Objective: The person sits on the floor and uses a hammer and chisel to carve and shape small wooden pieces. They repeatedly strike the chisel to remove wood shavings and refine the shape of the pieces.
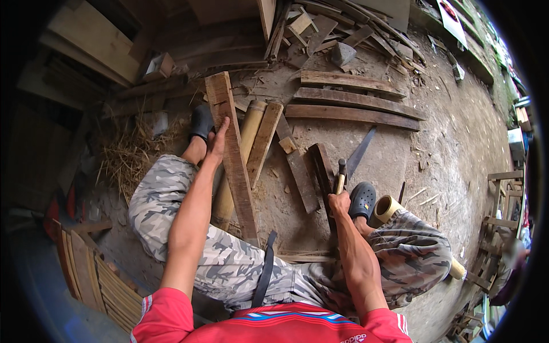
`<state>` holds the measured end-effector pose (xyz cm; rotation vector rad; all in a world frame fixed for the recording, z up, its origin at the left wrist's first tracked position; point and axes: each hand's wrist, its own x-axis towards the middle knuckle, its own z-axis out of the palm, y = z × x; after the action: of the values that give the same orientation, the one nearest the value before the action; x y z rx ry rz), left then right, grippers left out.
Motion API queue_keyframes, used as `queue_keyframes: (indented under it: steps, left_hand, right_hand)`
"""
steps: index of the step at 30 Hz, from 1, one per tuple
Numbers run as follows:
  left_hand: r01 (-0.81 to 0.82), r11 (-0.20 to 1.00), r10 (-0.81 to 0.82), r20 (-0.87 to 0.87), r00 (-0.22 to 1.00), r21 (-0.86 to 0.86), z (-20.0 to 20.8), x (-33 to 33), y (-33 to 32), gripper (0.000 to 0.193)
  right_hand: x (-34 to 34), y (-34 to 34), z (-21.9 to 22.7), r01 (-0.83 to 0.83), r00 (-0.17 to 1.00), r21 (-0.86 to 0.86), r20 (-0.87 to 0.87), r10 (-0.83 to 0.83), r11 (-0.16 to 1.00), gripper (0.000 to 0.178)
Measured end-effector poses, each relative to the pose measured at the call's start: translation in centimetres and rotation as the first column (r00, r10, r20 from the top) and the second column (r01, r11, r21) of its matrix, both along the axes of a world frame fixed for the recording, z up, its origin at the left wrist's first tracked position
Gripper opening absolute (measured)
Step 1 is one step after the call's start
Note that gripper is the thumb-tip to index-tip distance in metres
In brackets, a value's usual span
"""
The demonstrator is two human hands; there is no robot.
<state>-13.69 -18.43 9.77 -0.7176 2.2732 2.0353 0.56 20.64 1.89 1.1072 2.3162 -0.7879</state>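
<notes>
My left hand [217,143] grips the edge of a long brown wooden plank [235,163], thumb along its near side, the other fingers partly hidden. The plank slants up and away between my legs, its lower end by my thigh. In my closed right hand [339,203] is a hammer [341,182], head pointing away from me and pale handle showing just past the fist. Left of that fist lies a dark wooden bar [322,166]. A saw blade [361,153] extends beyond the hammer. Beside the plank are a bamboo pole [249,132] and a shorter board [266,140].
Several planks [354,113] lie in rows on the dirt floor ahead, with a heap of scrap wood [326,34] behind them. Dry straw [134,148] is at the left. A cut bamboo tube [387,209] stands beside my right foot [362,200]. Wooden racks [497,223] line the right.
</notes>
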Motion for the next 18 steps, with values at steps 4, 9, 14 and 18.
queue_keyframes:
  steps: [4,9,14,18]
  left_hand:
    - [-0.040,0.999,0.040,-0.003,0.999,-0.020,-1.5,1.2,0.5,0.081]
    - [0.036,0.997,-0.029,-0.092,0.995,0.072,-2.2,0.8,1.8,0.071]
    - [0.184,0.805,-0.189,-0.050,0.981,0.564,-4.1,1.1,1.8,0.063]
    - [0.253,0.626,-0.335,-0.039,0.941,0.738,-3.5,2.2,5.5,0.059]
  right_hand:
    - [0.6,-0.8,0.2,0.057,0.998,-0.061,-0.004,-0.057,0.997,0.040]
    - [1.8,-0.2,-1.6,0.007,0.999,-0.009,-0.053,-0.008,1.000,0.044]
    - [3.7,-1.1,-2.0,0.001,0.990,0.017,-0.141,0.002,1.000,0.045]
    - [4.4,-0.8,-2.2,0.004,0.991,0.019,-0.130,-0.002,1.000,0.043]
